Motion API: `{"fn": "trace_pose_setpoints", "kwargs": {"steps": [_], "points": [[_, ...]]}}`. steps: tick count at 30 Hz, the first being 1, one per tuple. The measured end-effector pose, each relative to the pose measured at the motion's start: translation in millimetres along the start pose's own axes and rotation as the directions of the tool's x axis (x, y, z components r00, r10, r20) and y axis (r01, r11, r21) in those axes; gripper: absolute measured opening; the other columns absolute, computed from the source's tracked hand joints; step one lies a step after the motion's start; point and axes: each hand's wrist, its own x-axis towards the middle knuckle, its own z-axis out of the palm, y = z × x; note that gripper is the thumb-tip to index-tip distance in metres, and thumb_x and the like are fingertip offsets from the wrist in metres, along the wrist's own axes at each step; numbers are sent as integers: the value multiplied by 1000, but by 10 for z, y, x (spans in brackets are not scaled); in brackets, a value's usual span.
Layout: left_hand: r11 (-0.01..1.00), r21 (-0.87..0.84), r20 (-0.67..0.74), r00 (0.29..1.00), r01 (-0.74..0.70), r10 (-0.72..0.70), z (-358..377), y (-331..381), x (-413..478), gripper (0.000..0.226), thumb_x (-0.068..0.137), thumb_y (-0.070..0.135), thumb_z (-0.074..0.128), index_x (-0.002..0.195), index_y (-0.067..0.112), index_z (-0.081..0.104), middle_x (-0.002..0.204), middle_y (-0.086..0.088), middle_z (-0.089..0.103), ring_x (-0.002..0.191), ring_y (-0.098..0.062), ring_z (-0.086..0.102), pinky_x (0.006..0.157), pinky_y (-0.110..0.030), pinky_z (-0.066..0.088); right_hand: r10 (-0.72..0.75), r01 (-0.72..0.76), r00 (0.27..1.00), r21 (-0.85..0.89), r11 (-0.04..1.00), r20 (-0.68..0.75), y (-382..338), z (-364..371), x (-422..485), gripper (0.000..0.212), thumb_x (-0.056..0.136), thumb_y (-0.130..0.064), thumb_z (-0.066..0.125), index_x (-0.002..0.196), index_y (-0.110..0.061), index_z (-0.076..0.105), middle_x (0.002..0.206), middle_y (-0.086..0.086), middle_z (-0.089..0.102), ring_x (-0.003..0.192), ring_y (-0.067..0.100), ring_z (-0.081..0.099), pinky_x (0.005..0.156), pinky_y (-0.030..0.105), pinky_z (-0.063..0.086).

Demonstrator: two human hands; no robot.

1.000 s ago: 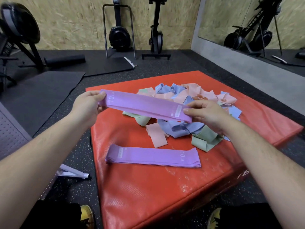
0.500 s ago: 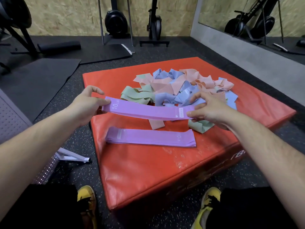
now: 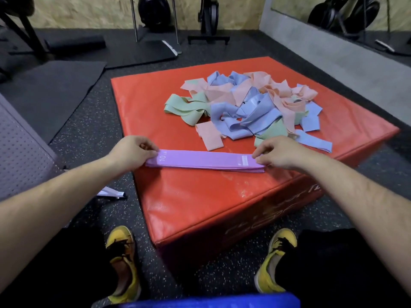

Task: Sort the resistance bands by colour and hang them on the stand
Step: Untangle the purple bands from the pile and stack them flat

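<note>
A flat stack of purple resistance bands (image 3: 204, 161) lies near the front edge of the red padded box (image 3: 200, 205). My left hand (image 3: 131, 152) pinches the top purple band at its left end, and my right hand (image 3: 278, 153) pinches its right end, the band lying on the stack. Behind them sits a tangled pile of bands (image 3: 246, 107) in green, blue and pink. No stand with hung bands is in view.
Black rubber gym floor surrounds the box. My yellow shoes (image 3: 122, 263) stand just in front of it. A perforated grey platform (image 3: 20, 147) is at the left, with a white object (image 3: 111, 193) on the floor beside it. Exercise machines (image 3: 153, 12) and mats stand at the back.
Both hands have lowered the purple band from mid-air onto the purple band lying on the box, so the two now form one stack. The camera has tilted down.
</note>
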Motion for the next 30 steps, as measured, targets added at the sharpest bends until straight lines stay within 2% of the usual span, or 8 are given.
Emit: {"fn": "trace_pose_setpoints", "kwargs": {"steps": [2,5,9,13,17,23,27,30], "points": [[999,34,-20,1000,-21,22,21,-5,-13,9,86,11,73,84,20,74,73,0,63,62,-11,52,57,-23,40,-1,0,1000,-99,995,-4,-15,55,-9,14,82,-9,75,88,-21,76,79,-8,67,68,9,59,61,17,44],[992,106,-23,997,-66,69,41,-11,-3,14,86,9,70,81,21,72,80,-5,66,67,-16,56,58,-24,41,5,-7,1000,-122,992,-18,-32,100,-8,14,80,-7,74,88,-18,75,73,-5,64,64,9,58,53,16,41],[972,190,-8,990,-140,144,45,-44,18,17,85,11,69,79,27,68,100,-9,56,83,-18,56,76,-25,39,-8,3,999,-127,992,-36,-41,108,-21,15,77,-4,74,86,-16,73,65,-4,59,50,6,52,40,8,33],[969,207,19,991,-137,136,55,-51,-3,10,87,14,64,87,23,69,106,-5,48,93,-18,52,87,-26,40,-16,14,1000,-181,983,-9,-59,85,-25,12,79,-11,75,85,-21,72,67,-7,59,58,7,53,48,15,35],[958,235,-38,983,-168,181,80,79,49,7,84,16,66,85,21,72,104,-4,48,99,-22,49,91,-31,39,-47,36,998,-205,978,-48,-79,30,16,4,83,-22,71,83,-24,74,82,-13,64,79,7,58,60,18,37],[946,226,-51,967,-232,250,385,511,295,10,82,16,69,91,18,74,106,-11,54,100,-33,53,95,-40,44,-65,49,993,-154,987,-98,-176,-105,105,7,88,-29,67,88,-25,72,79,-12,62,70,1,54,58,17,38],[920,239,13,949,-310,316,650,802,481,23,81,28,68,104,24,70,109,-4,52,106,-30,52,92,-41,44,-83,66,993,-185,981,-88,-245,-164,207,9,89,-31,63,91,-25,70,81,-12,65,75,6,58,64,25,41],[869,345,51,932,-354,359,815,984,696,47,75,44,62,121,32,63,127,-1,49,121,-30,45,97,-41,39,-114,89,989,-241,966,-94,-287,-231,369,10,91,-32,60,92,-26,68,81,-11,60,69,9,53,60,26,40]]}}
